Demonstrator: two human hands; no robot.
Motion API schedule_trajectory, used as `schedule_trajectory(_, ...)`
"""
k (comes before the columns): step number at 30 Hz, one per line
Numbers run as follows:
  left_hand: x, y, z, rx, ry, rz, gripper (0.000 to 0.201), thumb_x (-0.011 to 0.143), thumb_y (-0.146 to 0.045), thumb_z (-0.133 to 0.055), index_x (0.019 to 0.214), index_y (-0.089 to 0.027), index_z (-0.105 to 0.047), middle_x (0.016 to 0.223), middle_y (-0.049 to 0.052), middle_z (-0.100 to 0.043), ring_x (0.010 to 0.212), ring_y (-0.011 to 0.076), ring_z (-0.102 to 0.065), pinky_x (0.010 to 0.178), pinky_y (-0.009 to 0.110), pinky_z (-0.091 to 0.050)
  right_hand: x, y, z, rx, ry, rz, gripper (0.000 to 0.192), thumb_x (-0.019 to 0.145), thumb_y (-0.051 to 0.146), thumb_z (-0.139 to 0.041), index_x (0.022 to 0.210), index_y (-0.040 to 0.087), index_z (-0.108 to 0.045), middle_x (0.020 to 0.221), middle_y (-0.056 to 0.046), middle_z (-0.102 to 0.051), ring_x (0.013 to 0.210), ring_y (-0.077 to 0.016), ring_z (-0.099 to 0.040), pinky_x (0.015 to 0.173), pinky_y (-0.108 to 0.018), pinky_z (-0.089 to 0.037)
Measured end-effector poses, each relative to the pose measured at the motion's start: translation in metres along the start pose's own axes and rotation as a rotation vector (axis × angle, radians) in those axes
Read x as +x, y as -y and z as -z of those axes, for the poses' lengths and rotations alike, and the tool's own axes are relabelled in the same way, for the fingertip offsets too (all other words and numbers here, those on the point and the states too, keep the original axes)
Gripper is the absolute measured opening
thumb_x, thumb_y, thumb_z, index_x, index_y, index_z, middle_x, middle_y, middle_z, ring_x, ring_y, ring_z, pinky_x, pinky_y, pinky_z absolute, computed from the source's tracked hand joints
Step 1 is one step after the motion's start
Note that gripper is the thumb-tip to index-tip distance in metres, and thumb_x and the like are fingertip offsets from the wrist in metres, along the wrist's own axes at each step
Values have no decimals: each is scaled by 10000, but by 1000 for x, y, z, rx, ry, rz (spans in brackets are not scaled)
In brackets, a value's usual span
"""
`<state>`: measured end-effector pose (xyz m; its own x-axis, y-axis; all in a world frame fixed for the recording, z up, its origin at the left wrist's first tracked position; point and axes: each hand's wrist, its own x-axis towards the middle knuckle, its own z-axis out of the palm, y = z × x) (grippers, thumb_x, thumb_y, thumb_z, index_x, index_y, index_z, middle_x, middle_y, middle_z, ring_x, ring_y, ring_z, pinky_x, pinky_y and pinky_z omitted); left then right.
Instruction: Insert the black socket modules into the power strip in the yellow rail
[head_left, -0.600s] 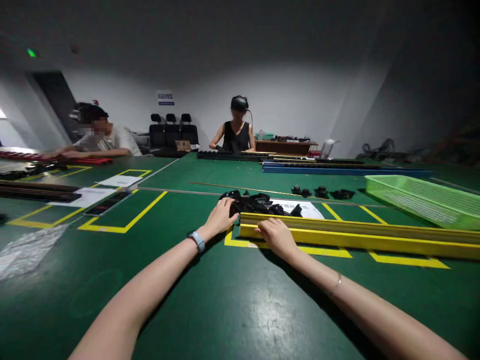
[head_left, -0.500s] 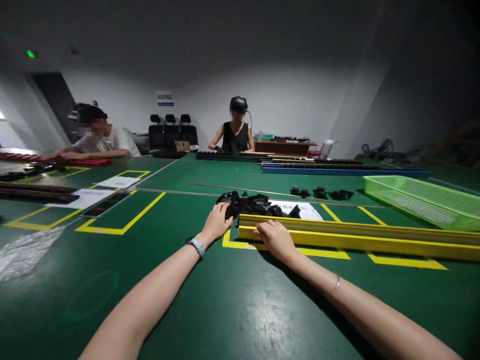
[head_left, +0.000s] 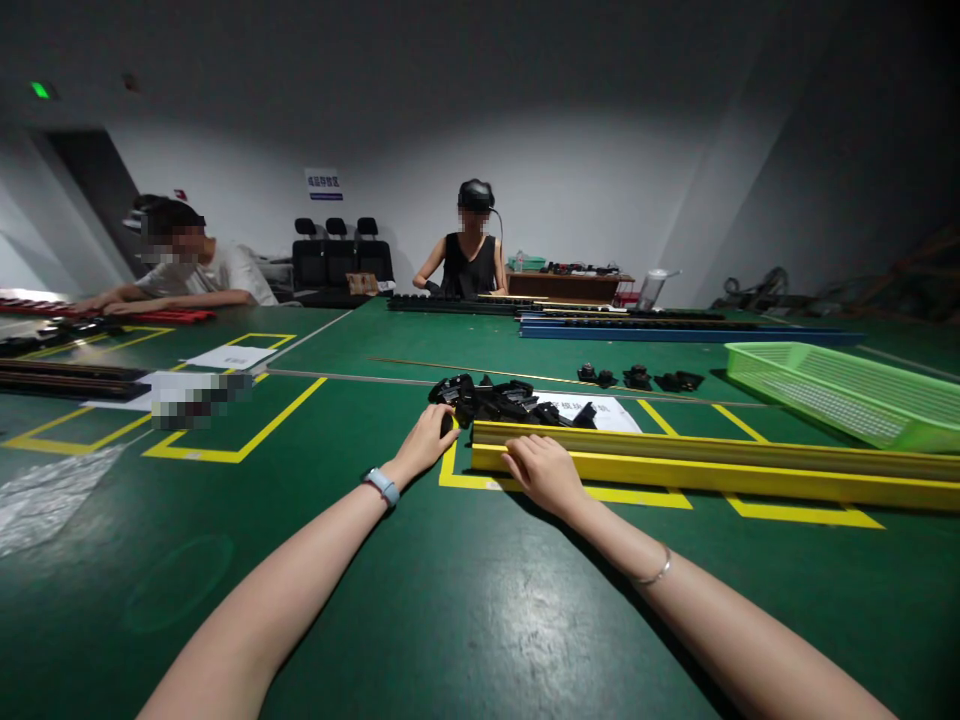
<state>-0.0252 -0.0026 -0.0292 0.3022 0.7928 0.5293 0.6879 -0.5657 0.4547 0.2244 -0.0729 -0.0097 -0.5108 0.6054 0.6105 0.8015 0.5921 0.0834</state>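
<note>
My left hand [head_left: 424, 442], with a watch on its wrist, is closed around a small black plastic part [head_left: 448, 424], mostly hidden by the fingers. Just beyond it lies a heap of black plastic parts [head_left: 499, 400]. My right hand [head_left: 547, 474] has its fingers curled over the near side of a long yellow channel-shaped rail [head_left: 720, 476], close to the rail's left end. The rail lies flat across the table and runs out of view on the right. Under the heap, a white printed sheet [head_left: 619, 412] partly shows.
A green mesh basket [head_left: 825, 395] stands at the right, with several loose black parts [head_left: 637, 377] left of it. Blue rails [head_left: 675, 332] lie farther back. A thin rod [head_left: 465, 371] crosses behind the heap. Two people [head_left: 472, 262] [head_left: 217, 275] sit across the table.
My left hand has drawn back slightly from the heap, with a black part now showing in its fingers. My right hand stays at the rail's end. The view has shifted slightly.
</note>
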Motion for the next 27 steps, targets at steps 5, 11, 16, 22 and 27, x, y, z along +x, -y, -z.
schedule_trajectory(5,4,7,0,-110,-32,109,366,774,-378,-650,1039,-189,-481,1071,86,-558,998,223,-554,897,367,-433,0,0,0,-3,3,-2,243,966,319,-425,914,165,-606,783,-51,-642,746,-169,-539,695,-295,-293)
schedule_trajectory(11,7,6,1,-223,-34,234,479,695,-488,-700,955,-198,-421,939,55,-589,831,191,-578,749,314,-443,2,0,0,-5,6,-4,238,964,318,-425,933,165,-606,794,-54,-642,758,-172,-542,702,-297,-301)
schedule_trajectory(16,9,9,1,-253,-29,285,410,729,-447,-656,962,-194,-432,929,49,-579,808,178,-563,748,311,-427,2,0,0,-2,-1,1,239,963,317,-423,939,164,-606,794,-58,-641,757,-173,-540,699,-297,-302)
schedule_trajectory(22,14,26,10,-492,99,389,319,763,-267,-548,1055,-164,-469,957,52,-563,862,154,-536,785,293,-422,0,0,-1,5,11,-5,225,960,311,-429,938,166,-600,796,-50,-635,760,-172,-538,702,-296,-303)
schedule_trajectory(27,13,28,16,-679,151,388,452,669,-137,-542,1112,-179,-464,1049,54,-572,924,143,-548,809,272,-435,0,1,0,6,6,1,221,955,305,-435,943,164,-604,798,-54,-637,760,-171,-539,704,-296,-305)
